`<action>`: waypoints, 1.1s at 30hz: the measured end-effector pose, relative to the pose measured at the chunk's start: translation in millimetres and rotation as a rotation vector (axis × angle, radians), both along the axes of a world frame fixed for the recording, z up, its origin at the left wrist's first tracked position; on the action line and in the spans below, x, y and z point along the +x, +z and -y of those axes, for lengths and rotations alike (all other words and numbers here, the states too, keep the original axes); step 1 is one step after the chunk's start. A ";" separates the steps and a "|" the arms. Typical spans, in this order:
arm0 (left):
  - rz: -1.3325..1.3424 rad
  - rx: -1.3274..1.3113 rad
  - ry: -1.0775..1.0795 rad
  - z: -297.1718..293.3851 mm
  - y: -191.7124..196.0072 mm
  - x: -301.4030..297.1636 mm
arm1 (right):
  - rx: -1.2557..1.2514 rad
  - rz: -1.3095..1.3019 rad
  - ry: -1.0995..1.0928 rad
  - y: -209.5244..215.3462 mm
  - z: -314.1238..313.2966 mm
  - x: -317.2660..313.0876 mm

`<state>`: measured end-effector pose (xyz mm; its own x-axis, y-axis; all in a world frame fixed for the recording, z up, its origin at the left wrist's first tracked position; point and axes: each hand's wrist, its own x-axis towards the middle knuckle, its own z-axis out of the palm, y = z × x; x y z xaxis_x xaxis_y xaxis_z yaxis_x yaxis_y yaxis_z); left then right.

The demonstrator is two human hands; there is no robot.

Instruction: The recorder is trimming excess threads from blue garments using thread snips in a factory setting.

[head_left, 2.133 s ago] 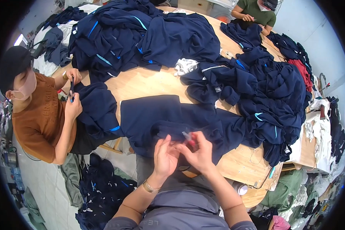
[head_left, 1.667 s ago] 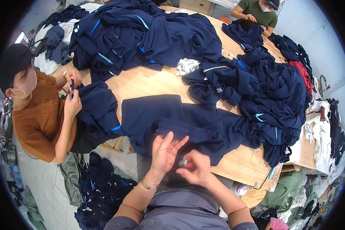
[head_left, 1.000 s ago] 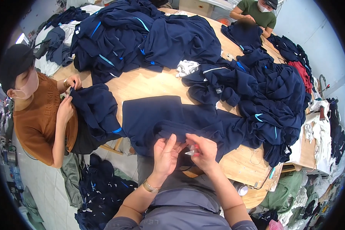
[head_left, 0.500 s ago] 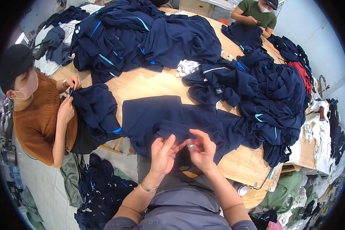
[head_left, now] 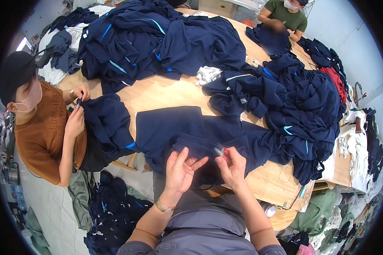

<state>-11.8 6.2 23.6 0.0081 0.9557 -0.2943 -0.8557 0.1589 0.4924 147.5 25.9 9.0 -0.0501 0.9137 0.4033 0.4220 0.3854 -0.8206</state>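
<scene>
Across the table edge in front of me lies a navy blue garment [head_left: 170, 125], spread fairly flat with its near part bunched up. Over that bunched part is my left hand [head_left: 179, 172], palm turned up, fingers apart, nothing visible in it. My right hand [head_left: 232, 170] is closed around a small red-and-silver tool [head_left: 224, 153] above the same garment. Motion blur smears the tool, so its exact kind is unclear. A small gap separates the two hands.
Navy garments with light-blue strips form a large pile [head_left: 157, 42] at the back and another pile [head_left: 302, 102] at right. A co-worker in brown [head_left: 51, 127] handles navy cloth at left. Another in green [head_left: 291, 19] works far right. More navy cloth [head_left: 110, 208] lies low at left.
My right hand has moved slightly right and away from my left hand, taking the red-and-silver tool along. The left hand's fingers have spread. The garment lies much the same.
</scene>
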 end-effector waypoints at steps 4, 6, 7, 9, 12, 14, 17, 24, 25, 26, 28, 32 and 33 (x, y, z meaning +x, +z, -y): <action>-0.041 -0.023 0.007 -1.3 2.2 2.2 | 0.164 0.319 0.055 -1.7 -4.0 3.2; -0.043 0.010 -0.008 -0.4 -0.8 1.8 | 0.187 0.357 0.067 2.2 -5.9 3.6; -0.044 0.010 -0.008 0.0 -0.3 1.6 | 0.210 0.398 0.079 4.3 -7.0 3.4; -0.035 0.069 -0.025 1.0 2.3 1.8 | 0.222 0.415 0.088 6.7 -9.4 2.0; -0.073 0.049 -0.017 2.7 8.0 4.4 | 0.245 0.439 0.106 8.3 -11.7 0.1; -0.090 0.034 -0.013 3.2 9.7 6.6 | 0.256 0.446 0.114 8.7 -12.2 -0.4; -0.101 0.044 -0.006 3.7 7.9 6.1 | 0.288 0.476 0.115 9.3 -11.5 -1.1; -0.082 0.075 0.016 3.1 1.0 5.4 | -0.219 -0.312 0.031 -0.3 -2.4 -5.7; -0.082 0.074 0.016 3.4 1.6 6.7 | -0.166 -0.354 0.016 2.9 -1.5 -14.5; -0.109 0.073 0.024 3.8 2.2 8.1 | -0.148 -0.276 0.032 13.0 -0.5 -19.5; -0.136 0.076 0.028 4.2 1.4 10.0 | -0.042 -0.189 0.075 19.8 -3.1 -27.6; -0.198 0.127 0.046 6.6 -14.8 6.7 | 0.127 -0.051 0.150 1.9 -5.5 -24.3; -0.162 0.147 0.051 6.1 -14.7 4.9 | 0.091 -0.020 0.172 6.0 -0.2 -24.4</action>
